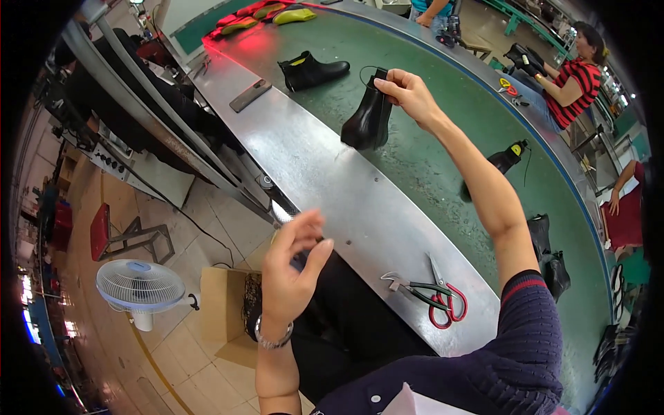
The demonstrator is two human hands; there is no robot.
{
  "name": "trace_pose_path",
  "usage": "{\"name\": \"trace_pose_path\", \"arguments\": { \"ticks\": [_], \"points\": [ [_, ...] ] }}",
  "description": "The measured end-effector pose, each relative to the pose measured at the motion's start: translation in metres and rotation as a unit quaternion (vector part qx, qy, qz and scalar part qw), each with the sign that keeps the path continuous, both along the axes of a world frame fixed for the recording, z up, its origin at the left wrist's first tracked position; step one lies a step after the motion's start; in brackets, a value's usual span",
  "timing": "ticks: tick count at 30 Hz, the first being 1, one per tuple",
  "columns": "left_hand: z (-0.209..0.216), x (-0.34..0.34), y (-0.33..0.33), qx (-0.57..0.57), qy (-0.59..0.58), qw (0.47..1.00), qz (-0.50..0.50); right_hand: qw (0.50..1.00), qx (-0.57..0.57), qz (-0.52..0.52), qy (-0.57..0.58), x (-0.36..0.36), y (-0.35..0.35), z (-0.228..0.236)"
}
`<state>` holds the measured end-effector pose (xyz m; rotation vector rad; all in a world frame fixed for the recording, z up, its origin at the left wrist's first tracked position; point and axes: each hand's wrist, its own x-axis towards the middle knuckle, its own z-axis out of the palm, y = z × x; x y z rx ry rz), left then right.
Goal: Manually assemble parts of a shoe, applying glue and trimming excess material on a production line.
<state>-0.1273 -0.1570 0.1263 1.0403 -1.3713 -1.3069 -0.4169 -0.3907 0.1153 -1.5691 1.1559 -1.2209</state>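
Observation:
My right hand is stretched out over the green belt, its thumb and fingers closed on the top of a black ankle boot. The boot hangs toe down, close to the metal ledge, and a thin dark loop stands out from its top edge. My left hand, with a metal watch on the wrist, is raised in front of the ledge, thumb and fingers apart and nothing visible in it. Another black boot lies on the belt beyond. Red-handled scissors and green-handled pincers lie crossed on the ledge.
A dark phone lies on the metal ledge. More boots rest on the green belt to the right. At the left stand a fan, an open carton and metal posts. Co-workers sit across the belt.

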Motion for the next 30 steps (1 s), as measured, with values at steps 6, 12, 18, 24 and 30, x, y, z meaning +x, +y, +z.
{"name": "trace_pose_path", "arguments": {
  "ticks": [6, 12, 18, 24, 30],
  "points": [
    [0.011, -0.036, -0.001, -0.305, -0.328, 0.89, 0.083, 0.985, 0.061, 0.139, -0.085, 0.037, 0.107, 0.074],
    [-0.017, -0.051, 0.025, -0.156, -0.156, 0.975, 0.019, 0.97, 0.105, 0.182, -0.12, 0.056, 0.151, 0.044],
    [-0.048, -0.061, 0.029, -0.166, -0.192, 0.965, 0.062, 0.972, 0.103, 0.136, -0.163, 0.057, 0.157, 0.01],
    [-0.046, -0.071, 0.015, -0.149, -0.149, 0.976, 0.061, 0.986, -0.125, -0.034, 0.109, 0.03, 0.151, -0.002],
    [-0.05, -0.069, 0.017, -0.132, -0.181, 0.97, 0.094, 0.994, -0.113, 0.004, 0.009, 0.017, 0.236, -0.031]
  ]
}}
